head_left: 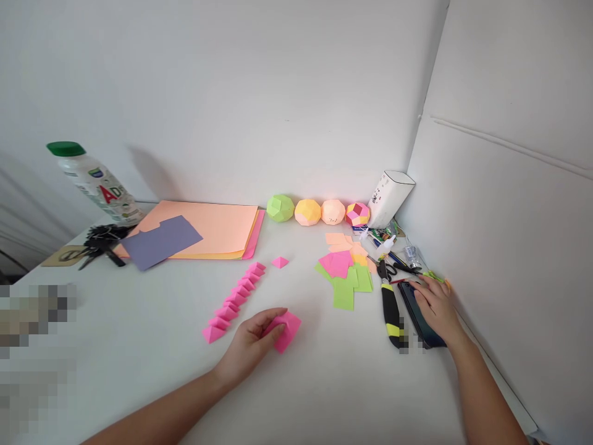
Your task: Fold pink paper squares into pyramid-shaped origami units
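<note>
My left hand (250, 346) pinches a pink paper square (290, 327) between thumb and fingers, a little above the white table. A slanting row of folded pink paper pieces (236, 300) lies just beyond it, with one more folded piece (280, 262) apart to the right. At the right, my right hand (435, 306) is over a dark phone (412, 306), its fingers stretched forward near a yellow-green object (438, 278) partly hidden by them. Whether the palm touches the phone cannot be seen. A black and yellow utility knife (391, 309) lies left of the phone.
Loose pink, green and orange paper squares (343, 293) lie mid-table. Behind them stand paper polyhedra (308, 212) and a white box (391, 198). Scissors (386, 271) and a glue bottle (386, 247) are nearby. Coloured sheets (208, 228), keys (104, 241) and a bottle (99, 185) occupy the left.
</note>
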The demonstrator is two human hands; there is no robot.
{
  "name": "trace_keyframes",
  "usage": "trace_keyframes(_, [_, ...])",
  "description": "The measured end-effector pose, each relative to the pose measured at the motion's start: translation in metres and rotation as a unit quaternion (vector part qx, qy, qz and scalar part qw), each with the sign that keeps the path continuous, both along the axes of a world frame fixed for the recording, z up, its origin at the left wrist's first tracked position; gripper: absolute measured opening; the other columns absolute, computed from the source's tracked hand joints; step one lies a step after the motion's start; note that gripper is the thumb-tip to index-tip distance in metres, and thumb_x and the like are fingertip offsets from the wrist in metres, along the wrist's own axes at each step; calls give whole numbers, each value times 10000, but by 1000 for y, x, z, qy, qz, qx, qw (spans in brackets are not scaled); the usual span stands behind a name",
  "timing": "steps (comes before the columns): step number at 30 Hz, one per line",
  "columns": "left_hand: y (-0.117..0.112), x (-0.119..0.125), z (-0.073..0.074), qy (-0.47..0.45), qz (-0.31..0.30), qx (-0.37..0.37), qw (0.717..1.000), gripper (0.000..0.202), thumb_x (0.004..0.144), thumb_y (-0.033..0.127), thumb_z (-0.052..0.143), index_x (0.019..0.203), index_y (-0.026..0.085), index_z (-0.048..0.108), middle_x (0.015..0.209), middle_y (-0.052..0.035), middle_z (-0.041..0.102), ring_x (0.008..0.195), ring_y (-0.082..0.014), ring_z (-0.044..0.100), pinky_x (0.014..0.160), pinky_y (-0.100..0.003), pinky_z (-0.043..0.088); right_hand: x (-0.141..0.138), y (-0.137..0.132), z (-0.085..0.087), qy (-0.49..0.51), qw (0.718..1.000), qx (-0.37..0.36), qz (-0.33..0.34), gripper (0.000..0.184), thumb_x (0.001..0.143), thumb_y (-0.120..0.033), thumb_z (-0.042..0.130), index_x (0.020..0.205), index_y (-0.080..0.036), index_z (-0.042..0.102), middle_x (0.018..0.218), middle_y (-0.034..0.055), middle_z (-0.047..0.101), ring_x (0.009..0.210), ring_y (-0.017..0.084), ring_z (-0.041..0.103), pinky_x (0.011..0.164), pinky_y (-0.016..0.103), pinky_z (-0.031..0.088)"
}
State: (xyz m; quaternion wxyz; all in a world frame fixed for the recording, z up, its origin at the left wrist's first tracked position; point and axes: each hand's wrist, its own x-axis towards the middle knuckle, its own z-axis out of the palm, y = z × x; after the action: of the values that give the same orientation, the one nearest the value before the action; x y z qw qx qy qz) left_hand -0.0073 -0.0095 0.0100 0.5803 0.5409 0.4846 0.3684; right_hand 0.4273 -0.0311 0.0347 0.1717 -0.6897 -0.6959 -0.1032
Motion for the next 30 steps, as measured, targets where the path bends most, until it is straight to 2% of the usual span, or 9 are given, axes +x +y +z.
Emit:
trace_keyframes(5, [-1, 0, 3, 5, -4, -1, 1000, 347, 742, 383, 630, 1038, 205, 665, 973, -54, 733, 894, -226, 675, 749, -312, 570, -2, 3, -3, -21, 1000, -21, -11, 380, 869, -318, 352, 1033, -253, 689, 1222, 87, 544, 1144, 314, 437, 977, 517, 343])
trace_keyframes(10, [-1, -1, 1, 19, -9, 0, 1000, 358, 754, 401, 610, 1048, 203, 659, 970, -54, 729, 900, -221, 672, 745, -299, 568, 7, -1, -4, -23, 1000, 14, -9, 382, 873, -308, 339, 1008, -239, 690, 1184, 89, 566, 1109, 297, 477, 1017, 528, 285])
trace_keyframes(15, [0, -1, 0, 14, -12, -2, 1000, 365, 755, 409, 612, 1051, 201, 657, 969, -55, 730, 897, -217, 673, 752, -292, 566, 11, -5, -3, -25, 999, 27, 1, 382, 873, -317, 344, 986, -219, 695, 1134, 102, 584, 1086, 292, 490, 1017, 511, 300])
trace_keyframes(21, [0, 0, 3, 20, -7, 1, 1000, 369, 742, 405, 620, 1045, 198, 661, 972, -59, 731, 901, -228, 672, 760, -311, 567, -1, -1, -3, -39, 999, 6, -3, 394, 882, -300, 335, 1062, -211, 674, 1254, 109, 511, 1173, 308, 414, 995, 507, 337])
trace_keyframes(24, [0, 0, 2, 13, -8, -1, 1000, 351, 748, 387, 621, 1045, 205, 660, 973, -56, 732, 898, -226, 672, 754, -311, 566, -3, 0, -3, -45, 999, -9, -8, 389, 881, -297, 338, 1043, -221, 683, 1272, 99, 500, 1200, 320, 376, 989, 514, 344])
trace_keyframes(30, [-1, -2, -1, 10, -13, -3, 1000, 335, 766, 368, 612, 1055, 203, 650, 971, -51, 728, 897, -214, 668, 749, -291, 560, 6, -1, -5, -57, 998, 16, -6, 378, 886, -291, 347, 1047, -218, 681, 1255, 94, 513, 1174, 300, 415, 1020, 522, 303])
